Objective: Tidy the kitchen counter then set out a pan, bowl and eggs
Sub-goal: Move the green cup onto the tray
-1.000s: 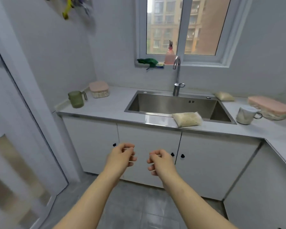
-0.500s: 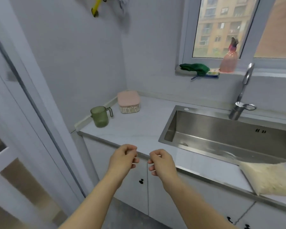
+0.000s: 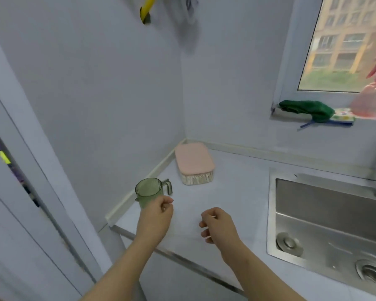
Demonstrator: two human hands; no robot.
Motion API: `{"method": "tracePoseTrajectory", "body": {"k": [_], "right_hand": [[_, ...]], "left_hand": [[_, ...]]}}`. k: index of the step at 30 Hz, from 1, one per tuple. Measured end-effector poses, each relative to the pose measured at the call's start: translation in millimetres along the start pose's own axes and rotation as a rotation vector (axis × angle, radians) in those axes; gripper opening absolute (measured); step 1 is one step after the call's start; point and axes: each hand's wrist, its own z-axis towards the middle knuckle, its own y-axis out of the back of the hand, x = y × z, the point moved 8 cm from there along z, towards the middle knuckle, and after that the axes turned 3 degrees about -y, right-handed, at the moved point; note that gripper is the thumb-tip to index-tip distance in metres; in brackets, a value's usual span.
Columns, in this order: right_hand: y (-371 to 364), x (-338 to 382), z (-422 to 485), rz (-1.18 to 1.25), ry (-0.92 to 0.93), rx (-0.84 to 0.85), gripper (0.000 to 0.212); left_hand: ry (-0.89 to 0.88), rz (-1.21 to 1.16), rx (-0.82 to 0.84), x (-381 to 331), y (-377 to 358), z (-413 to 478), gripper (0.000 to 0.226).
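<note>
They've moved in on the counter [image 3: 237, 192] corner, left hand [image 3: 155, 216] and right hand [image 3: 218, 224] loosely curled, empty; green cup [image 3: 149, 190] sits 11 o'clock off the left, probably light plastic, grab its handle [image 3: 169, 187]

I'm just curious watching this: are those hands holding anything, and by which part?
Nothing is held. The left hand hovers loosely curled in front of the translucent green plastic cup without gripping it; the right hand is empty too.
</note>
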Motion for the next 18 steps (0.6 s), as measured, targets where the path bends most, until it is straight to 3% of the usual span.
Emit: {"method": "tracePoseTrajectory", "body": {"k": [3, 5, 8, 11, 14, 18], "right_hand": [[-26.7, 9.0, 28.2, -0.005, -0.026, 0.018, 0.014], [-35.4, 8.7, 43.7, -0.030, -0.049, 0.021, 0.014], [-40.1, 11.3, 67.9, -0.046, -0.061, 0.012, 0.014], [-43.3, 16.5, 87.2, -0.067, -0.073, 0.032, 0.013], [-43.0, 19.3, 99.5, -0.074, -0.074, 0.051, 0.014], [-37.8, 18.7, 116.8, -0.108, -0.063, 0.047, 0.013]], "left_hand": [[-0.133, 0.243, -0.179, 9.6, 25.2, 44.6, 0.023], [-0.102, 0.350, -0.227, 21.6, 29.9, 66.8, 0.036], [0.025, 0.435, -0.111, 45.4, 20.9, 93.6, 0.076], [0.163, 0.359, 0.035, 73.4, 5.5, 112.5, 0.102], [0.210, 0.195, 0.088, 82.7, -6.4, 120.9, 0.104], [0.098, 0.215, 0.220, 67.9, -28.3, 121.8, 0.101]]}}
